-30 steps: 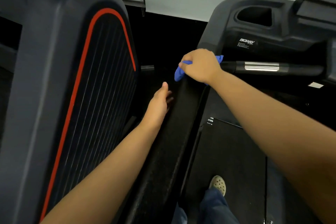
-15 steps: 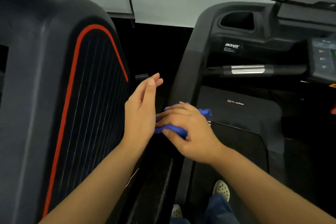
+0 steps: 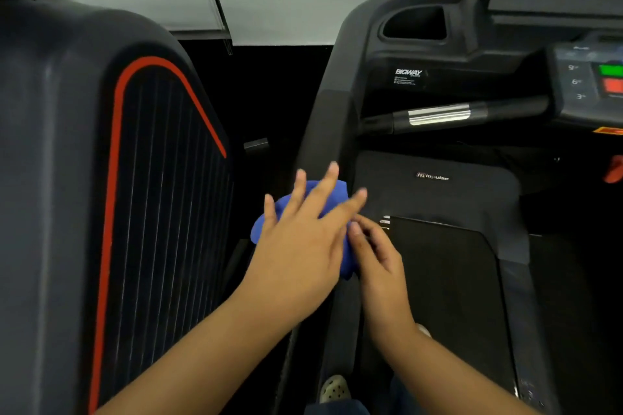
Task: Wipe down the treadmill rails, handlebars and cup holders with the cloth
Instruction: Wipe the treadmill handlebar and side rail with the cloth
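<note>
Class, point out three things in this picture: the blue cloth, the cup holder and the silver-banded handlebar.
blue cloth (image 3: 328, 190): head view, its bunched top edge above the fingers.
cup holder (image 3: 416, 23): head view, the dark hollow inside its rim.
handlebar (image 3: 438, 114): head view, the silver band on the bar.

Soft blue cloth, matt, bunched. Above it, matt black plastic console; handlebar matt black with a glossy brushed-metal band. Left of cloth, ribbed matt plastic panel, red-trimmed.
</note>
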`<state>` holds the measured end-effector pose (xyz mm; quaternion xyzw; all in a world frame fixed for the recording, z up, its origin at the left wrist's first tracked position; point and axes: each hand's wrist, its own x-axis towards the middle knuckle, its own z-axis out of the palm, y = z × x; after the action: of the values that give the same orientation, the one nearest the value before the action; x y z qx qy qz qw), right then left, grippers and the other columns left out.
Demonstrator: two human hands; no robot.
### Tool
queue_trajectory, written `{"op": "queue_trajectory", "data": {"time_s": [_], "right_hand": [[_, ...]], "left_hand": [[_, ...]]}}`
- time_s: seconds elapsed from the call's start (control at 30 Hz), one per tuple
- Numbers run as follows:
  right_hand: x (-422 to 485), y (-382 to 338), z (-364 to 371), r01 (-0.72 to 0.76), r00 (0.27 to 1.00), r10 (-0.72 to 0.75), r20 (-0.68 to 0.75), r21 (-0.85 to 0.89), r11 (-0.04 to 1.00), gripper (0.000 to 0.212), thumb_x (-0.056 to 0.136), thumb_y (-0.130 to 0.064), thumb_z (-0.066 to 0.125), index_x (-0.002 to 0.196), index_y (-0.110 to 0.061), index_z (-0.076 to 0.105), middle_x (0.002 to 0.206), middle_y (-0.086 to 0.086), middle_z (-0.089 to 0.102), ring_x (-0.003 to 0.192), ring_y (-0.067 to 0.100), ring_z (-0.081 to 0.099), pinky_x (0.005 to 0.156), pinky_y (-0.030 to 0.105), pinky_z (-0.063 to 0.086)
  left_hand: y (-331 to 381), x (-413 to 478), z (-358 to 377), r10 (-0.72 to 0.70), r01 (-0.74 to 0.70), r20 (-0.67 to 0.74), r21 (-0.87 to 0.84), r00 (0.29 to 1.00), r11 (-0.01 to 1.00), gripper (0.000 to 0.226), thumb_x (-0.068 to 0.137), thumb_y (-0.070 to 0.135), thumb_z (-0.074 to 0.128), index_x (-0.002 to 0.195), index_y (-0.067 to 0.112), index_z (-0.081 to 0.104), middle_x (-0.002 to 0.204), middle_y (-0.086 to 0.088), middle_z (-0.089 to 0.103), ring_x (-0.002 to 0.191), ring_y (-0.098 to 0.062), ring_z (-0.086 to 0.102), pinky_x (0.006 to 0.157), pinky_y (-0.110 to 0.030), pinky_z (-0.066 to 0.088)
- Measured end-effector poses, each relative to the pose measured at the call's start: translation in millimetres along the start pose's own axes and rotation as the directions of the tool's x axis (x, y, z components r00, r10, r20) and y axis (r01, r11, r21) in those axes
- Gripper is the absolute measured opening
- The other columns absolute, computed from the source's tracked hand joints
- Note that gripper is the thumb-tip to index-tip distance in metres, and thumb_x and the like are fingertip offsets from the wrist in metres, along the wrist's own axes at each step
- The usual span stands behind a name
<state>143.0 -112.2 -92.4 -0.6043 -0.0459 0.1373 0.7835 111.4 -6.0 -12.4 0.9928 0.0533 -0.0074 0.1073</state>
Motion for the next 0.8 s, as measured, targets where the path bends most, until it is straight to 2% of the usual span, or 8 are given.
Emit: {"op": "queue_trajectory", "data": {"time_s": [0.07, 0.17, 0.27, 0.33, 0.43, 0.53, 0.63, 0.8], "right_hand": [[1.2, -6.0, -5.2, -0.070, 0.997, 0.067, 0.032, 0.113, 0.991, 0.028, 0.099, -0.017, 0.041, 0.112, -0.011, 0.065, 0.109, 0.005, 0.070, 0.105, 0.020, 0.065, 0.087, 0.031, 0.053], [3.4, -9.0, -13.8, -0.071, 0.997, 0.065, 0.041, 0.156, 0.985, 0.035, 0.100, -0.012, 0.033, 0.113, -0.008, 0.065, 0.111, 0.004, 0.070, 0.107, 0.019, 0.064, 0.086, 0.032, 0.053], [3.8, -4.7, -20.3, -0.050, 0.998, 0.053, -0.020, 0.148, 0.988, 0.033, 0.099, -0.009, 0.035, 0.116, -0.009, 0.063, 0.115, 0.001, 0.069, 0.111, 0.014, 0.061, 0.094, 0.028, 0.050], [2.2, 0.3, -25.2, -0.061, 0.997, 0.065, -0.035, 0.097, 0.993, 0.034, 0.098, -0.006, 0.039, 0.119, -0.016, 0.063, 0.120, -0.003, 0.066, 0.116, 0.009, 0.057, 0.101, 0.027, 0.045], [-2.8, 6.1, -27.4, -0.022, 0.999, 0.024, 0.036, -0.063, 0.998, 0.036, 0.096, -0.007, 0.047, 0.120, -0.030, 0.060, 0.127, -0.011, 0.061, 0.122, 0.001, 0.051, 0.107, 0.027, 0.038], [-6.7, 4.2, -21.8, 0.078, 0.982, -0.035, 0.184, -0.233, 0.969, 0.043, 0.096, -0.015, 0.050, 0.128, -0.043, 0.048, 0.141, -0.022, 0.044, 0.132, -0.007, 0.034, 0.108, 0.014, 0.030], [-4.2, -1.7, -15.3, 0.126, 0.959, -0.024, 0.282, -0.352, 0.927, 0.048, 0.097, -0.030, 0.046, 0.140, -0.046, 0.029, 0.151, -0.031, 0.017, 0.137, -0.014, 0.013, 0.110, 0.011, 0.018], [10.9, -9.8, -0.2, 0.072, 0.945, 0.082, 0.316, -0.445, 0.893, 0.065, 0.091, -0.054, 0.028, 0.145, -0.040, -0.006, 0.152, -0.028, -0.014, 0.135, -0.018, -0.013, 0.117, 0.027, -0.002]], "left_hand": [[-2.9, 3.0, 3.9, 0.016, -0.020, 0.124, 0.030, 0.992, 0.999, 0.052, 0.094, 0.052, 0.033, 0.142, 0.053, 0.013, 0.155, 0.019, -0.019, 0.143, -0.020, -0.022, 0.115, -0.054, 0.000], [-11.3, 8.4, 5.2, 0.016, -0.022, 0.150, 0.035, 0.989, 0.999, 0.062, 0.084, 0.062, 0.045, 0.141, 0.052, 0.022, 0.156, 0.021, -0.008, 0.145, -0.017, -0.010, 0.116, -0.047, 0.018], [-23.1, 14.2, 3.5, 0.075, -0.072, 0.040, -0.073, 0.996, 0.995, 0.058, 0.080, 0.065, 0.048, 0.133, 0.042, 0.046, 0.152, 0.017, 0.024, 0.142, -0.010, 0.018, 0.108, -0.022, 0.025], [-31.6, 20.9, -3.7, 0.075, -0.096, -0.085, -0.276, 0.993, 0.956, 0.052, 0.074, 0.059, 0.056, 0.116, 0.029, 0.065, 0.134, 0.008, 0.051, 0.122, -0.006, 0.046, 0.098, -0.007, 0.026], [-51.6, 44.3, -24.0, -0.092, -0.068, -0.258, -0.551, 0.962, 0.831, 0.020, 0.080, 0.032, 0.070, 0.099, 0.025, 0.069, 0.099, 0.013, 0.066, 0.087, 0.015, 0.057, 0.082, 0.001, 0.036], [-74.3, 87.9, -38.6, -0.296, -0.020, -0.334, -0.693, 0.895, 0.721, 0.015, 0.089, 0.034, 0.061, 0.099, 0.025, 0.068, 0.089, 0.014, 0.067, 0.080, 0.009, 0.059, 0.081, -0.011, 0.045], [-82.8, 135.8, -35.2, -0.454, -0.010, -0.267, -0.870, 0.850, 0.494, 0.023, 0.093, 0.035, 0.056, 0.098, 0.017, 0.067, 0.088, 0.003, 0.067, 0.081, -0.004, 0.061, 0.076, -0.018, 0.049], [-88.2, 193.9, 1.7, -0.590, 0.147, -0.014, -0.963, 0.808, 0.224, 0.032, 0.093, 0.040, 0.055, 0.075, 0.014, 0.062, 0.079, -0.002, 0.064, 0.070, -0.010, 0.060, 0.069, -0.024, 0.050]]}}
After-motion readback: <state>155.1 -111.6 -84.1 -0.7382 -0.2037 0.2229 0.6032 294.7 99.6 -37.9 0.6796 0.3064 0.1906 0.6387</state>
